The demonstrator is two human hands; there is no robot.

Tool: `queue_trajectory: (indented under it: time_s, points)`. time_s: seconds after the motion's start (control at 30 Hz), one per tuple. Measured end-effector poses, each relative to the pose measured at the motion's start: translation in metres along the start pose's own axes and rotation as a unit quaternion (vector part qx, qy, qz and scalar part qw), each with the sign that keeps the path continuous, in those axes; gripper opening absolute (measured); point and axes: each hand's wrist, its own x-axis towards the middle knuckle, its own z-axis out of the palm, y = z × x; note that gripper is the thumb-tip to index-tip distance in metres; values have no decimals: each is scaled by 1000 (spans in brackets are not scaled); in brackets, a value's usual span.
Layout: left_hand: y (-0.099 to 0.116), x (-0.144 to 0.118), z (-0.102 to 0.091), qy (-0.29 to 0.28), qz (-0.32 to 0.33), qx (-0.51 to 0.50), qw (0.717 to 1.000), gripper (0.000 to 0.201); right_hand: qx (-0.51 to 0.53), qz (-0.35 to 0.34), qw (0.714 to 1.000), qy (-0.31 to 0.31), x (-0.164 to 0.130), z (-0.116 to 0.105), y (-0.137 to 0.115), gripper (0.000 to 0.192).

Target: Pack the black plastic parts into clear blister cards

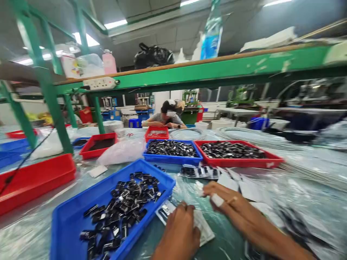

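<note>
Resting on the plastic-covered table point(35, 231), the person's left hand point(179, 233) lies knuckles up over a small clear packet point(202, 225); the fingers curl down onto it, but whether they pinch it or only press it flat I cannot tell from here. Just beyond those fingertips, the right hand point(226, 200) reaches across with its fingers stretched forward and loosely together, a white strip wrapped round one finger point(217, 199); the tips are blurred, and I cannot tell whether they hold anything. Past the right fingertips lies a scatter of white packets point(233, 182), and further out a sheet of small black parts point(199, 171).

Beside the left hand's knuckles, on the thumb side away from the right hand, stands a blue tray point(70, 216) full of small black parts point(121, 213). Well beyond both hands sit another blue tray point(173, 157) and a red tray point(244, 162), both heaped with similar dark pieces. Farther off, under a green shelf frame point(217, 70), another person point(165, 117) bends over the table.
</note>
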Motion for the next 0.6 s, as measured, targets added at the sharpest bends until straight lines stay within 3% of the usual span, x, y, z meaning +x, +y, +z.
queue_trajectory:
  time_s: [0.1,0.23,0.37,0.47,0.6]
  points:
    - [2,-1,4,-10,-2,18,1000,62,-21,-31,999,-4,3,4,-9,41]
    - [3,-5,7,-28,-15,23,999,67,-103,-46,994,1,-4,12,2,35]
    - [0,-1,11,-42,-16,17,999,79,-64,-52,997,7,-2,9,17,33]
    - [-3,6,15,-66,-15,28,997,87,-37,-30,998,31,21,3,37,30]
    - [-5,13,18,-78,-20,29,996,91,-113,28,985,125,61,8,76,35]
